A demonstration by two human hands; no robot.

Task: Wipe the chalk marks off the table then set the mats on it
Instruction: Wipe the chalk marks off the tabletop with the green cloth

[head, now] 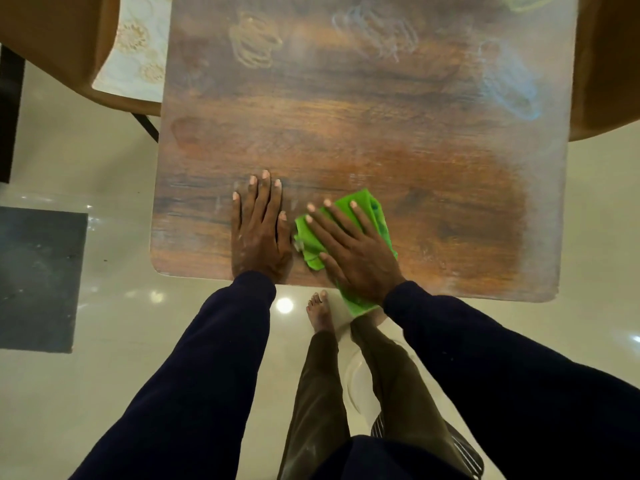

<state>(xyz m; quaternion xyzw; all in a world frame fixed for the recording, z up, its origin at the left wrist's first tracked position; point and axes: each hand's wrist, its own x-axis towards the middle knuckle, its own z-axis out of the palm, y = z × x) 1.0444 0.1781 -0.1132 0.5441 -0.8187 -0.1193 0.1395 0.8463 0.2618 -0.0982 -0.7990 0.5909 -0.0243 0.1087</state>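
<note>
The right hand (356, 247) presses flat, fingers spread, on a green cloth (375, 216); the left hand (261, 233) lies flat, fingers straight, on the table (381, 133); chalk marks (254, 41) show at the far end.

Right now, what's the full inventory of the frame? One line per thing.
table: one, brown wood, centre
chalk marks: four scribbles on the table's far half: whitish, tan, blue, yellow-green cut off by the top edge
cloth: one, green, near edge of the table, under the right hand
chairs: two, brown, left and right of the table
patterned mat: at least one, pale with gold motifs, on the left chair
floor: cream, glossy
dark rug: one, grey-black, on the floor at left
wire item: one, metal, bottom right, unclear what it is
left hand: flat on the table
right hand: flat, pressing the cloth
foot: one, bare, on the floor by the table's near edge
</note>
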